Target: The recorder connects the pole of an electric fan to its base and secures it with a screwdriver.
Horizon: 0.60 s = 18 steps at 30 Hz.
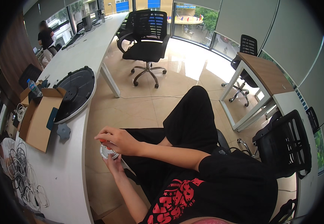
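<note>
Over my lap, beside the table's edge, my left hand (114, 165) holds a round white piece (105, 152) from below, its fingers curled around the rim. My right hand (122, 141) lies over the top of that piece with bent fingers. Pinched in it is a small red-orange thing (102, 140), perhaps a tool's handle; most of it is hidden by the fingers. Where it meets the white piece, the details are too small to make out.
On the long white table (66, 175) to my left are an open cardboard box (38, 121), a large round black cover (76, 91), a grey lobed knob (63, 131), a bottle (34, 87) and tangled cables (29, 179). Office chairs (147, 41) stand around. A person (46, 37) is far left.
</note>
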Motion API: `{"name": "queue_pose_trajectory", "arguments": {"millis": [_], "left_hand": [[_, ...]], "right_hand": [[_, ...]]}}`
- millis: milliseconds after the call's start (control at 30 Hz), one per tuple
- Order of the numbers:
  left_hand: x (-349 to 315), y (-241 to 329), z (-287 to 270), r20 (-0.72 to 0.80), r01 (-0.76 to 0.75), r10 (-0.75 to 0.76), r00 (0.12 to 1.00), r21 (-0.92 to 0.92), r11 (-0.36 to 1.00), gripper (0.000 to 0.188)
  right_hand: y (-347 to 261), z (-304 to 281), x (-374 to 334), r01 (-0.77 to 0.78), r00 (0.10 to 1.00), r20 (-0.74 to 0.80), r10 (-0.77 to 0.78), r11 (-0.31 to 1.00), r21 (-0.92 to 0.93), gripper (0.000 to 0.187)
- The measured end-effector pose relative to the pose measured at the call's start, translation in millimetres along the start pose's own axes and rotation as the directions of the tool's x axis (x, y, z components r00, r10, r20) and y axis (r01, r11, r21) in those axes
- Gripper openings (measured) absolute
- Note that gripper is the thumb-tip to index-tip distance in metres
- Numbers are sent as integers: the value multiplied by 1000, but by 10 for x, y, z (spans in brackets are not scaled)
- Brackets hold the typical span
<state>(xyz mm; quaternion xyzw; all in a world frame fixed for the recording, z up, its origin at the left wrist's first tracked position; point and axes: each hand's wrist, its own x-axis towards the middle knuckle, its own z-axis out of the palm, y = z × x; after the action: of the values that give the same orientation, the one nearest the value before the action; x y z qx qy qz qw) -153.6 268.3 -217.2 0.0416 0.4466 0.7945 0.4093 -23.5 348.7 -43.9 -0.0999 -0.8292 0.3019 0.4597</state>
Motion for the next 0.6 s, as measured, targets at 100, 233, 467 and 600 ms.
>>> {"name": "queue_pose_trajectory", "arguments": {"millis": [100, 233, 467, 600], "left_hand": [[13, -18, -4, 8, 8, -8, 1000, -5, 1000, 64], [16, -15, -22, 7, 11, -11, 1000, 33, 999, 65], [45, -22, -24, 5, 18, -18, 1000, 4, 1000, 67], [47, -26, -7, 3, 21, -21, 1000, -19, 1000, 68]], "right_hand": [[-4, -30, -48, -18, 1000, -14, 16, 996, -89, 31], [8, 10, -30, -11, 995, -104, 8, 1000, -24, 27], [74, 18, 10, -114, 993, 9, 114, 991, 75, 25], [69, 11, -26, -98, 995, -35, 96, 994, -44, 27]]}}
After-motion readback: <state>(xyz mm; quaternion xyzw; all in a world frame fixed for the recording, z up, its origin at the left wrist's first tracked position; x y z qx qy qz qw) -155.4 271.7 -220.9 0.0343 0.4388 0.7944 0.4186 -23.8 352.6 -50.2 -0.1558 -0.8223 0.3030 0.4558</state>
